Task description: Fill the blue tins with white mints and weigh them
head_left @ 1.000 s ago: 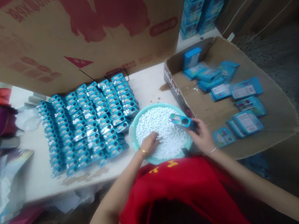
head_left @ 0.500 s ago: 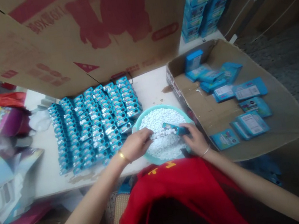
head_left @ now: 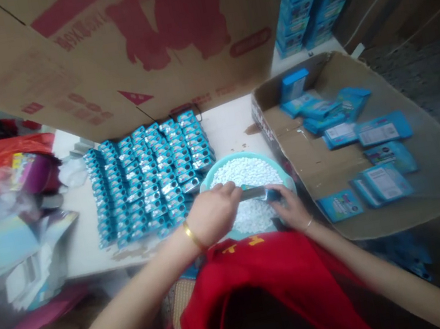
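A round turquoise basin (head_left: 289,181) full of small white pellets (head_left: 246,170) sits in front of me on the table. Over the pellets, my right hand (head_left: 290,206) grips the right end of a small blue box (head_left: 255,192), held lengthwise and level. At the box's left end is my left hand (head_left: 219,210), fingers bent together and touching it; whether pellets are in those fingers is hidden. To the left stand several columns of small blue boxes (head_left: 144,180), packed closely, with white bits showing on many of them.
An open cardboard carton (head_left: 309,166) on the right holds several blue packets (head_left: 381,127). Behind the table rises a large printed cardboard box (head_left: 90,57). Blue packs are stacked (head_left: 306,2) at the back right. Red bags and wrappings (head_left: 10,161) lie at the left.
My left hand has moved right, from the pellets to the left end of the blue box. The box has turned more level. The whole view has shifted slightly.
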The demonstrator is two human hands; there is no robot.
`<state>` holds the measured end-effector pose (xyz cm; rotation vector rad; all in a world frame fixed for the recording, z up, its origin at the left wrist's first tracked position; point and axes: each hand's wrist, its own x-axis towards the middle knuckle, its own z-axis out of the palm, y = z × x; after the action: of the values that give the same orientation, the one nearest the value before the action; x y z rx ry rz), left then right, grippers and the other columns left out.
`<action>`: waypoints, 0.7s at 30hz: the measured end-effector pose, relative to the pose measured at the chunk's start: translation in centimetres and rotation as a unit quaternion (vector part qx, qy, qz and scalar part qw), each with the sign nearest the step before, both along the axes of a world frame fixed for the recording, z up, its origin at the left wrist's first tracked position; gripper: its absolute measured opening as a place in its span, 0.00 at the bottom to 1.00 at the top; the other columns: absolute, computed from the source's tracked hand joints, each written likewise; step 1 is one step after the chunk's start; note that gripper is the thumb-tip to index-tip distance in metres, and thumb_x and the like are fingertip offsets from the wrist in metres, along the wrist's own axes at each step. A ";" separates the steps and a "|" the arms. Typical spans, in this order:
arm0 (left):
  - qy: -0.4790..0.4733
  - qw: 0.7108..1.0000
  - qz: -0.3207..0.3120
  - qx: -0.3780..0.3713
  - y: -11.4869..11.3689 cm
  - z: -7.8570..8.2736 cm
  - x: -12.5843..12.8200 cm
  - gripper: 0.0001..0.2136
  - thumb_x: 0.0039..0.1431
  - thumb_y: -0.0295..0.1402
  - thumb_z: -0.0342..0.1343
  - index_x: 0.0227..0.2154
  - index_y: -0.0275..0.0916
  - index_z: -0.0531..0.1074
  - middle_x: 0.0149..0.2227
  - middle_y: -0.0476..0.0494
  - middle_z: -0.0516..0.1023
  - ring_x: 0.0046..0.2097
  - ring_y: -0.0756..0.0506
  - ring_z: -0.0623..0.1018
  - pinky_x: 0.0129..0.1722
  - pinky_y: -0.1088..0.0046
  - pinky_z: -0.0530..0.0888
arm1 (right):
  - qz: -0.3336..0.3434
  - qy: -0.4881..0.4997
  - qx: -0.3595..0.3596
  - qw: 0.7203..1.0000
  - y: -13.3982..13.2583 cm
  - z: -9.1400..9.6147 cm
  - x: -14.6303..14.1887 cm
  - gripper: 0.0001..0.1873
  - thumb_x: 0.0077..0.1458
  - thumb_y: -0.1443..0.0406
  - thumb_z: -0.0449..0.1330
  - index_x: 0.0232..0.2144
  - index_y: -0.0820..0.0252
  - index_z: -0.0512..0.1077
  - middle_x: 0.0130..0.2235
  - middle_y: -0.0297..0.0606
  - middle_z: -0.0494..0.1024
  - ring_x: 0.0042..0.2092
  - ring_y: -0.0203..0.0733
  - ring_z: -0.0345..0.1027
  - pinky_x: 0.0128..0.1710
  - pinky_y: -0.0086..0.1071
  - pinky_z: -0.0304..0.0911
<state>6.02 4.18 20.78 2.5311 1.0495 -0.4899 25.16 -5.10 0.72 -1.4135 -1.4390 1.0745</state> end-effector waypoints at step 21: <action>-0.097 0.817 0.558 0.105 -3.2 -13.8 -17.0 0.15 0.51 0.43 0.58 0.35 0.38 0.67 0.29 0.49 0.71 0.30 0.48 0.70 0.30 0.74 0.64 | 0.173 0.096 -0.122 0.973 1.5 3.1 -4.5 0.19 0.56 0.56 0.58 0.49 0.56 0.67 0.44 0.41 0.76 0.45 0.44 0.72 0.49 0.41 0.69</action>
<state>-10.96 0.94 6.95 1.5784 2.2657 0.2352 20.70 -3.61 3.80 -1.2060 -1.4815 1.6096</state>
